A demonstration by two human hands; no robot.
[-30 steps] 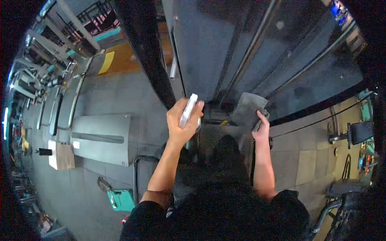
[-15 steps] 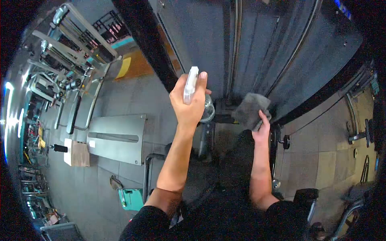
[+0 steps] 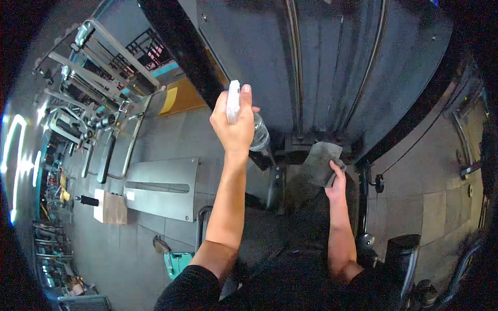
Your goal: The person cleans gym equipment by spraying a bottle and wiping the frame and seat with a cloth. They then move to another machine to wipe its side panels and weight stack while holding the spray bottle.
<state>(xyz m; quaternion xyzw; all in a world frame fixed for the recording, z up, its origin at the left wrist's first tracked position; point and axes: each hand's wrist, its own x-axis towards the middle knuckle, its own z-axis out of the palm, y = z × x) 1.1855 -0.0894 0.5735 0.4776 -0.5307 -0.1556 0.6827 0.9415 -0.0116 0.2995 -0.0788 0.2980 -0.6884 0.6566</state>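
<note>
My left hand (image 3: pixel 233 124) is wrapped round the neck of a spray bottle (image 3: pixel 260 136) with a white top and a clear body. The bottle is held out in front of a large dark panel (image 3: pixel 249 57) with long vertical slots. In my right hand (image 3: pixel 337 180) is a grey cloth (image 3: pixel 322 159), pinched between thumb and fingers and hanging in front of the panel's lower end. Part of the bottle is hidden behind my left hand.
A black upright post (image 3: pixel 181 41) borders the panel on the left. On the floor to the left lie a grey board with a slot (image 3: pixel 161 173), a box (image 3: pixel 111 207) and a green case (image 3: pixel 179 263). Gym machines (image 3: pixel 106 129) stand further back.
The view has shifted, so the panel and floor objects sit differently in it. My left hand with the bottle appears slightly further left, and the cloth in my right hand appears lower.
</note>
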